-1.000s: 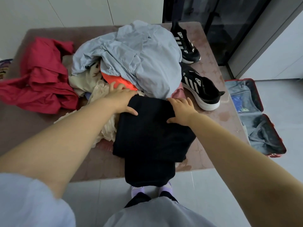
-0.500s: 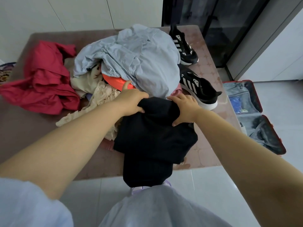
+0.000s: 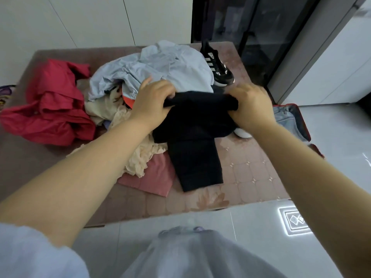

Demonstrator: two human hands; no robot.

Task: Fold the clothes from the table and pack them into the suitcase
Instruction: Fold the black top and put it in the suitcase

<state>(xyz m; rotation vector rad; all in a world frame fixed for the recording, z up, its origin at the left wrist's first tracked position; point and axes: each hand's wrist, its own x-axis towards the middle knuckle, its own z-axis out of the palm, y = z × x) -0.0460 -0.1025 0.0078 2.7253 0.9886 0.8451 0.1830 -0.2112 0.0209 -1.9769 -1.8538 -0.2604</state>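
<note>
A brown table (image 3: 251,177) with a tile pattern holds a heap of clothes. A big pale blue shirt (image 3: 180,65) lies crumpled on top of the heap near the far edge. A red top (image 3: 54,109) lies bunched by the left edge. The black piece (image 3: 196,149) is in the middle of the table, and its lower part lies flat and points to the near edge. An open suitcase (image 3: 299,121) with a red rim sits on the floor past the right edge, mostly hidden by the right arm. A cream cloth (image 3: 140,157) lies just left of the black piece, on top of a pink cloth (image 3: 154,177). A black shoe (image 3: 218,67) with white stripes stands at the far right corner. The left hand (image 3: 150,101) grips the top left end of the black piece with curled fingers. The right hand (image 3: 251,103) grips the top right end the same way, so the top edge is bunched between them.
</note>
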